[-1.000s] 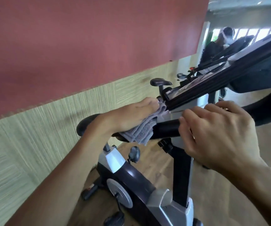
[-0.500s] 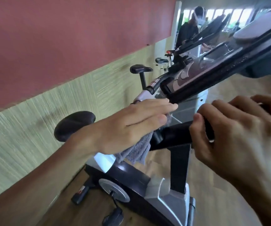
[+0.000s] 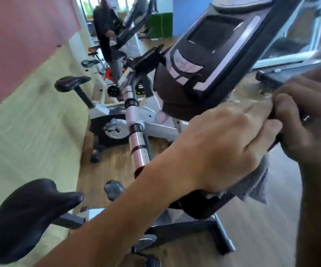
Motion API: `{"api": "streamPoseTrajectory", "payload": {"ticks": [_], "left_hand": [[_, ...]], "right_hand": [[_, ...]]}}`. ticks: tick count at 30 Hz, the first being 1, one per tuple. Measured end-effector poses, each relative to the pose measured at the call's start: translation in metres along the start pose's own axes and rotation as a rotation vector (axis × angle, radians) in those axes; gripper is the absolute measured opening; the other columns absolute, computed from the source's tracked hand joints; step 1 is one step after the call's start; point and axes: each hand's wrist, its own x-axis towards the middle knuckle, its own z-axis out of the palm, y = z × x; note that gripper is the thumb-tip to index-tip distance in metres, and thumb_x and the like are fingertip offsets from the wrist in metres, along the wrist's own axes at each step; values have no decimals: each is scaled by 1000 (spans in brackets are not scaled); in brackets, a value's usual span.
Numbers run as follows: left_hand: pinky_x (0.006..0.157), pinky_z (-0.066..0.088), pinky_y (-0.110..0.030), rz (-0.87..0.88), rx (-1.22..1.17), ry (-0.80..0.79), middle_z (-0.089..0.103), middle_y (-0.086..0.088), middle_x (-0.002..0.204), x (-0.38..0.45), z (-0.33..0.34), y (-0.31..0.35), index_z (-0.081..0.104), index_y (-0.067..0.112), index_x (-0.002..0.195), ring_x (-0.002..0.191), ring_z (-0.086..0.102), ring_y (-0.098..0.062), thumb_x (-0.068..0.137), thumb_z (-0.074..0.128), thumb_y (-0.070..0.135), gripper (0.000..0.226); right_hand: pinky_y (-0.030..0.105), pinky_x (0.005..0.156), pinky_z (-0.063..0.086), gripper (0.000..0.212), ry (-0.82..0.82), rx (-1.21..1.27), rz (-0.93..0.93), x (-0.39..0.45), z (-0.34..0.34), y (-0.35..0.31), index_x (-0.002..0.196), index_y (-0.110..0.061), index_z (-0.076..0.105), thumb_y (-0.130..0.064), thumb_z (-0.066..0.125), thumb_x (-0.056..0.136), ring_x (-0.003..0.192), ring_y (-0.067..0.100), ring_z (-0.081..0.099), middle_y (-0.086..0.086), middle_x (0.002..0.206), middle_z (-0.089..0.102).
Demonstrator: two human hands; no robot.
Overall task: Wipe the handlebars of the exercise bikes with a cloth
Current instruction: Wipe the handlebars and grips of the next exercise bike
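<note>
- Wooden plank flooring (image 3: 117, 160) runs beside a wall (image 3: 20, 45) that is dull red above and pale woven-textured below, at 9 to 11 o'clock.
- A row of grey-and-black exercise bikes recedes toward 12 o'clock; the nearest one's black padded saddle (image 3: 26, 216) sits at 7 o'clock.
- The nearest bike's black-and-silver display console (image 3: 209, 60) tilts at 1 o'clock.
- The left hand (image 3: 227, 149), near centre, lies palm down with fingers curled over a grey terry cloth (image 3: 256, 184), pressing it onto the black horizontal handlebar (image 3: 209, 207).
- The cloth hangs below that hand, toward 4 o'clock.
- The right hand (image 3: 310, 120), at 3 o'clock, curls its fingers round the same bar, just beside the left fingertips.
- A chrome-and-black banded grip (image 3: 136, 139) angles up toward 11 o'clock.
</note>
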Motion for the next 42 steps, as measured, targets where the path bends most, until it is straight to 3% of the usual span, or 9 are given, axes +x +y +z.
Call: {"api": "streamPoseTrajectory", "payload": {"ticks": [8,14,19,24,29,33,35,39,42], "left_hand": [[127,9,-41,226,24,-62,6,-16,169,-49,-4,-23,12,0,159,157,-1,-22,104,19,43,71],[128,3,-37,245,55,-111,2,-14,169,-58,-4,-33,7,2,160,157,-4,-19,103,14,48,73],[125,17,-39,179,63,-18,30,-13,163,-14,6,-11,23,5,158,151,23,-23,107,24,44,65],[125,19,-41,190,33,21,22,-21,164,-51,8,-33,21,4,159,152,19,-31,106,10,50,70],[73,48,-42,226,-192,168,63,-10,102,-89,-3,-76,57,4,125,92,62,-31,107,29,36,47],[70,44,-42,171,-224,213,61,-9,83,-94,-11,-123,54,11,91,78,57,-31,109,30,35,38],[70,47,-46,224,-118,215,63,-12,80,-103,3,-119,61,9,86,77,58,-36,109,30,34,46],[58,43,-41,238,41,315,63,-16,66,-110,23,-92,61,5,74,62,58,-38,104,37,24,43],[59,43,-41,475,120,372,63,-14,69,-106,19,-116,63,7,76,62,59,-37,105,39,25,41]], "right_hand": [[50,99,36,27,-17,-176,178,8,-6,-24,85,-6,70,-10,44,91,102,33,54,4,104,71],[53,118,24,35,-90,-198,302,5,-2,-36,118,-12,67,-15,43,93,141,26,37,1,139,57],[37,124,14,45,-122,-245,361,4,-1,-39,132,-7,60,-17,40,93,149,33,26,9,152,45],[29,122,-1,42,-277,-273,502,5,-10,-54,139,-12,54,-22,38,102,158,28,3,4,164,29],[36,125,-4,41,-480,-215,659,13,-28,-88,137,-11,58,-29,41,104,158,24,-7,7,166,27],[20,96,38,37,-376,-184,861,22,-34,-136,130,2,57,-22,38,111,138,32,42,24,143,51],[16,86,41,35,-391,-228,877,23,-16,-159,127,-5,61,-28,41,110,120,30,55,18,127,62],[46,121,8,35,-519,-694,753,12,18,-170,118,-25,66,-45,40,103,135,24,46,0,122,65],[63,119,-15,47,-576,-921,690,10,27,-174,123,-22,62,-45,26,104,140,24,44,1,129,65]]}}
